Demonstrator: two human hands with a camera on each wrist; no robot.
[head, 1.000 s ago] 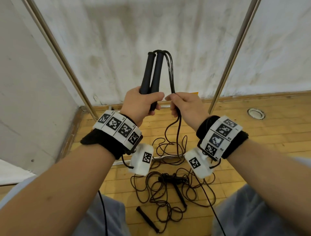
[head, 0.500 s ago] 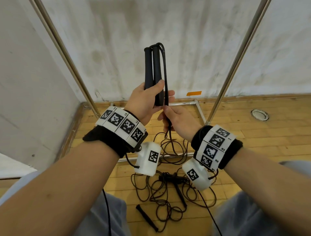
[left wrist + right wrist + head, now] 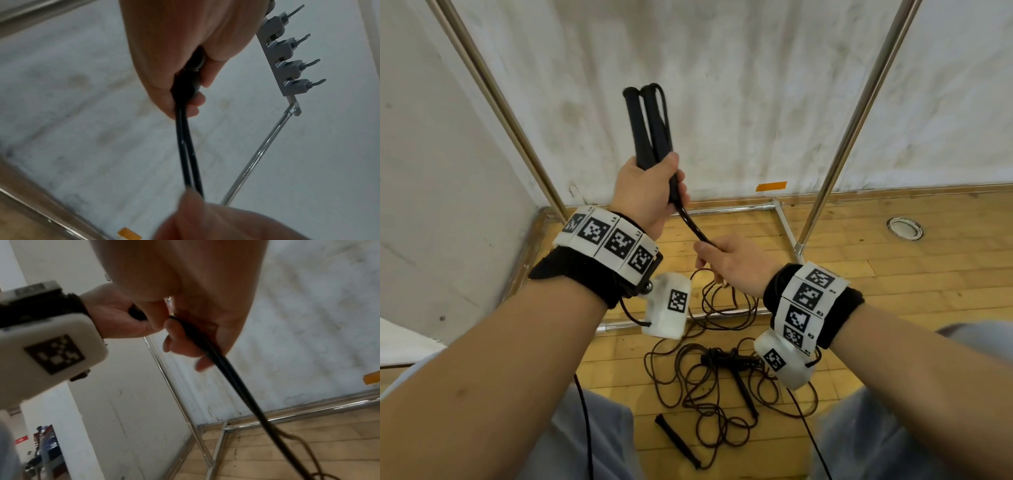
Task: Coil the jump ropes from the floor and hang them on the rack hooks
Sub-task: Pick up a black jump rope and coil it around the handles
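Right hand (image 3: 736,263) has slid down cord (image 3: 690,222) | left hand (image 3: 650,192) clamps both handles (image 3: 647,126), raised | cord light, limp, tangle-prone; grip handles, feed doubled strands.

handle (image 3: 650,130) bottoms hidden in left hand (image 3: 643,192), hook rack (image 3: 284,53) top cropped

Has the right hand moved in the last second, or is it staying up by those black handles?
Yes. The right hand has slid down the rope, away from the handles in the left hand, and now sits lower against the floor rail.
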